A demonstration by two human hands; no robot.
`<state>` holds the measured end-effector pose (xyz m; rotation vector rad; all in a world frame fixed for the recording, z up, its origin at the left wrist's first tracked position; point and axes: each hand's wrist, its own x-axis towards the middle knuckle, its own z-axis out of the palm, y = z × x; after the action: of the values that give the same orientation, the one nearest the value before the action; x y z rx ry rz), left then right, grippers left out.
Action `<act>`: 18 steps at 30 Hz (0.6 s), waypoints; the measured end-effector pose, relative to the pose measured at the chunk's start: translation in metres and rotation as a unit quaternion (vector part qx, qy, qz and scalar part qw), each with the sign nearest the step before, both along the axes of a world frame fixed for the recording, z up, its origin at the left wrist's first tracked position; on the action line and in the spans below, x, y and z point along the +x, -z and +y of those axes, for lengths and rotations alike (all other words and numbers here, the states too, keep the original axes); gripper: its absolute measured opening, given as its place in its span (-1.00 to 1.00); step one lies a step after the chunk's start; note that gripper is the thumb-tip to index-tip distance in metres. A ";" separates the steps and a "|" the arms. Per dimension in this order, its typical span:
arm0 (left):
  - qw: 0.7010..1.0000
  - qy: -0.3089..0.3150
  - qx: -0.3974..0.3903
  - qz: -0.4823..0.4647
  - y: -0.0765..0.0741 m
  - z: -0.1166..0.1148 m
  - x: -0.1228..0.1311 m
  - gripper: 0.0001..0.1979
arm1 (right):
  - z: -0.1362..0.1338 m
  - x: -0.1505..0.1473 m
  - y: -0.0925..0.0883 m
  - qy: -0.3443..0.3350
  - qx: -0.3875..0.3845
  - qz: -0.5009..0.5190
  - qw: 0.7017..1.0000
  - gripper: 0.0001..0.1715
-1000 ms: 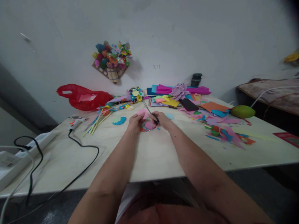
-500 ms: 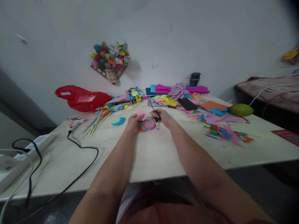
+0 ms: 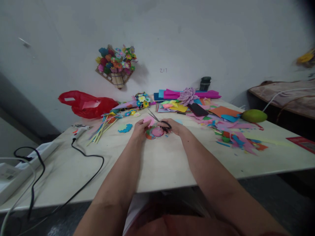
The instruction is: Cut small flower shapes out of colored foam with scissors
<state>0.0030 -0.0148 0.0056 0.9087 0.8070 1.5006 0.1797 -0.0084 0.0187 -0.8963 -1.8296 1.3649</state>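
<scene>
My left hand (image 3: 139, 126) pinches a small pink paper piece (image 3: 149, 120) above the table's middle. My right hand (image 3: 174, 126) grips black-handled scissors (image 3: 157, 119), whose blades point up and left toward the pink piece. Under both hands lies a stack of round paper cut-outs (image 3: 155, 132), pink on top with orange and green showing at the rim. A blue and green flower cut-out (image 3: 125, 127) lies just left of my left hand.
A glue gun (image 3: 79, 130) with a black cord (image 3: 86, 157) lies at the left, beside a white power strip (image 3: 22, 165). Stick flowers (image 3: 105, 122), a red bag (image 3: 88, 104), coloured paper sheets (image 3: 187, 100), scraps (image 3: 236, 137) and a green fruit (image 3: 254, 115) crowd the far side.
The scissors' blades have swung from upright to pointing further left, and my right hand has shifted slightly. My left hand has kept hold of the pink piece in the same spot.
</scene>
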 end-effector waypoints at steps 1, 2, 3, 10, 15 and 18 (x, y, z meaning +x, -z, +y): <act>1.000 0.000 0.002 0.000 0.000 0.000 0.000 -0.69 | 0.000 0.000 0.000 0.000 -0.004 -0.002 1.000 -0.62; 1.000 -0.001 0.002 0.000 0.000 0.000 0.000 -0.70 | 0.000 0.001 0.000 -0.001 -0.008 -0.004 1.000 -0.63; 1.000 -0.001 0.000 0.000 0.000 -0.001 0.000 -0.70 | 0.001 0.001 0.001 -0.003 -0.012 -0.007 1.000 -0.63; 1.000 -0.007 -0.013 -0.013 -0.002 -0.002 0.002 -0.69 | 0.002 0.002 0.004 -0.031 -0.016 -0.014 0.999 -0.65; 1.000 0.009 -0.005 -0.012 0.000 0.000 -0.001 -0.72 | 0.001 0.002 0.004 -0.050 -0.018 -0.015 0.998 -0.65; 1.000 0.023 -0.002 -0.013 0.002 0.002 -0.003 -0.73 | 0.002 0.003 0.005 -0.065 -0.018 -0.010 0.998 -0.64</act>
<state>0.0002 -0.0125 0.0037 0.8988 0.7651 1.4673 0.1831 -0.0066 0.0137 -0.8239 -1.9135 1.4768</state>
